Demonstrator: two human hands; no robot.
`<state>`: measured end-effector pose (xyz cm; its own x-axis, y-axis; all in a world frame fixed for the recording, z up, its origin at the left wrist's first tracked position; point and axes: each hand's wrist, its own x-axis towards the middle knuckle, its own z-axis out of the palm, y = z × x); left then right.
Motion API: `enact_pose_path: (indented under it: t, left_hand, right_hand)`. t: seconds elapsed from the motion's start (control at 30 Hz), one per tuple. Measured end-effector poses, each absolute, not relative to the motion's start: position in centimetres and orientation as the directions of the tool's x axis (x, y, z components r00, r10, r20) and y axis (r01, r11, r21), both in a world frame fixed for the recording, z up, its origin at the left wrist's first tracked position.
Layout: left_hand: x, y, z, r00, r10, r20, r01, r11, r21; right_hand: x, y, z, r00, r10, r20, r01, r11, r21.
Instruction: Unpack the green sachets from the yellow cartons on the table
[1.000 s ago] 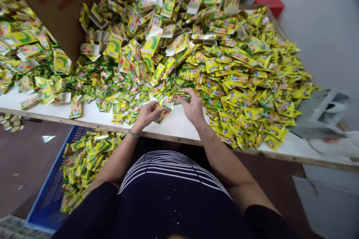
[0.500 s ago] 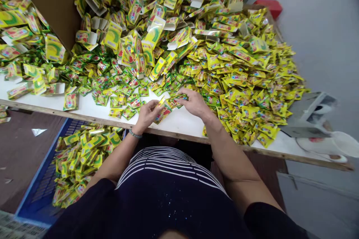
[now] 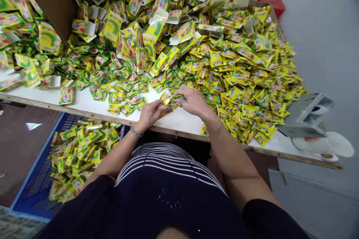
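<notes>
My left hand is closed around a small yellow-green carton, its body partly hidden by my fingers. At the carton's right end, my right hand pinches small candy packets; how many is hidden. Both hands are just above the white tabletop near its front edge. Behind them lie loose green packets. A large heap of yellow packets rises to the right of my right hand. Open-ended cartons are piled at the back.
Under the table's left side stands a blue crate filled with cartons. A brown cardboard sheet leans at the back left. On the right are a grey tape dispenser and a white cup. A red object sits behind the heap.
The view has shifted slightly. My left hand now covers more of the carton, which is tilted lower. My right hand is still at its end with the packets.
</notes>
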<state>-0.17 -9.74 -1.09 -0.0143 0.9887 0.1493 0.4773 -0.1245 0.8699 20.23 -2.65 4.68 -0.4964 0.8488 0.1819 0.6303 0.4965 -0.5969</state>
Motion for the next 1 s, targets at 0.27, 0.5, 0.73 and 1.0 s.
enact_pose_path:
  t: [0.27, 0.5, 0.73, 1.0]
  left_hand:
    - [0.5, -9.7, -1.7, 0.033, 0.998, -0.052, -0.023, 0.053, 0.998]
    - [0.8, -9.6, -1.6, 0.035, 0.98, -0.195, -0.34, 0.195, 0.92]
    - [1.9, -9.0, -2.6, 0.142, 0.974, -0.177, -0.32, 0.214, 0.923]
    - [0.7, -10.5, -2.9, 0.169, 0.966, -0.198, -0.269, 0.238, 0.933]
  right_hand:
    - [18.8, -3.4, 2.6, -0.401, 0.892, 0.208, 0.509, 0.406, -0.759]
    - [18.3, -5.5, 1.3, -0.267, 0.928, 0.259, 0.456, 0.359, -0.814]
    - [18.7, -5.7, 0.5, -0.257, 0.957, 0.133, 0.524, 0.254, -0.813]
    - [17.6, -6.1, 0.9, -0.427, 0.898, 0.109, 0.65, 0.388, -0.654]
